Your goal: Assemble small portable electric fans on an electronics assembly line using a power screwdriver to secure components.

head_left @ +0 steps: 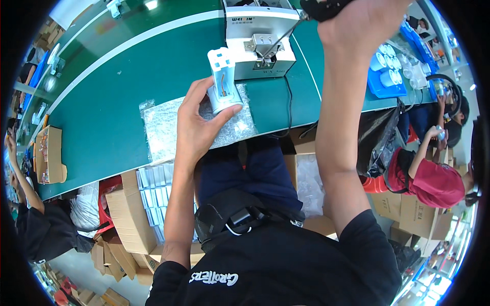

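My left hand (pixel 196 120) is closed round a pale blue-white plastic housing (pixel 223 84), thumb on one side and fingers on the other. The housing tilts above the bubble wrap, its hollow side showing a thin orange-brown wire. At the upper right, my right hand (pixel 352 25) grips the black handle of a screwdriver (pixel 326 7), partly cut off by the picture's edge. Its thin metal shaft slants down to the front of a white screw feeder (pixel 260 25). Whether the tip touches a screw is too small to tell.
Bubble wrap (pixel 163 125) lies on the green worktable (pixel 122 86). A black cable runs down from the feeder. At right stands a blue tray (pixel 380 91) of white cups. Below the table, a carton (pixel 125 214) holds several pale parts. Other people sit on both sides.
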Demonstrator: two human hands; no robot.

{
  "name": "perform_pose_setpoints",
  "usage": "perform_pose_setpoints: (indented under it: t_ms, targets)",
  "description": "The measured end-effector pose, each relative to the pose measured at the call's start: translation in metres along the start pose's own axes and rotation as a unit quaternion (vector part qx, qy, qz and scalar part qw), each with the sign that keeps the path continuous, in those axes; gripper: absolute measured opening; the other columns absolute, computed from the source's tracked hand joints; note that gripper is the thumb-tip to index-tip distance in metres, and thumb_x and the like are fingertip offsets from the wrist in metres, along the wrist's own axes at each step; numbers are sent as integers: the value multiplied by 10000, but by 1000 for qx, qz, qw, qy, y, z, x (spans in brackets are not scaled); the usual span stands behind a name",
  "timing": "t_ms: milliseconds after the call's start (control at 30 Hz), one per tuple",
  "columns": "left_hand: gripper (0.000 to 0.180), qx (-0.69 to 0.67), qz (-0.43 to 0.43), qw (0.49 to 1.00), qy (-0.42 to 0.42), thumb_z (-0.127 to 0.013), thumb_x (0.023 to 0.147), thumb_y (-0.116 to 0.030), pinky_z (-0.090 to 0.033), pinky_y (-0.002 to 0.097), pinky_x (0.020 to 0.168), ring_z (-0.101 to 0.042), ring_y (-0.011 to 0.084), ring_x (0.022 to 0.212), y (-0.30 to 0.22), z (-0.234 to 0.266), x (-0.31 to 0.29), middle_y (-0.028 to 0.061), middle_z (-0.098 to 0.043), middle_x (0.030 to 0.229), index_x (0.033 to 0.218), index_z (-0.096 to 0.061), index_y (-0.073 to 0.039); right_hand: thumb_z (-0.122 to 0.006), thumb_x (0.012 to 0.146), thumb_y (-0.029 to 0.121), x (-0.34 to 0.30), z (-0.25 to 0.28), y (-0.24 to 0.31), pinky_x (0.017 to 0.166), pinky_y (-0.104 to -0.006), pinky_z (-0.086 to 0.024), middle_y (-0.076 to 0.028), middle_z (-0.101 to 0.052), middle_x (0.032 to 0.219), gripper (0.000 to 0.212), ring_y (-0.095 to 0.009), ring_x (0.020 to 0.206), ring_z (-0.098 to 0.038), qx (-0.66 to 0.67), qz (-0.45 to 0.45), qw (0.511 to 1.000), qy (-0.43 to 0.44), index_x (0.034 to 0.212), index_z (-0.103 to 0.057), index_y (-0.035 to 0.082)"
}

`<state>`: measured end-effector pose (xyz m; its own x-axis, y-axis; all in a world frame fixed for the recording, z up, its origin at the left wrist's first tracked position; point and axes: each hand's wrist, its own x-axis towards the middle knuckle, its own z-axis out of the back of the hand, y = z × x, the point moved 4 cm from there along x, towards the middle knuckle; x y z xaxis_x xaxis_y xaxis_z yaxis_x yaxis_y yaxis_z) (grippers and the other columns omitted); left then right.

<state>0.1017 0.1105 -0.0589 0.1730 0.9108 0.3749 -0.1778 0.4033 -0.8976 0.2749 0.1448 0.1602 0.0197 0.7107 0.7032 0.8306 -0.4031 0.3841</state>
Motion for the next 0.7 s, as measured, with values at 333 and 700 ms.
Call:
perform_pose_setpoints:
  t_ms: [333,700]
  targets:
    - [661,27,51,998,34,-890,814,-100,-490,387,1086,-676,211,1184,-3,5,-5,98,-697,1343,1415,-625,-24,-530,1011,715,7,50,0,375,-222,-421,-24,-547,578,667,-93,409,-517,-462,156,873,12,967,-574,51]
    - [576,12,24,1000,9,-918,776,-122,-516,322,938,-660,210,1034,-8,-1,-2,95,-662,1165,1273,-662,12,-504,983,777,-15,28,18,340,-226,-392,-17,-524,550,736,-100,359,-474,-495,131,858,-46,967,-562,43]
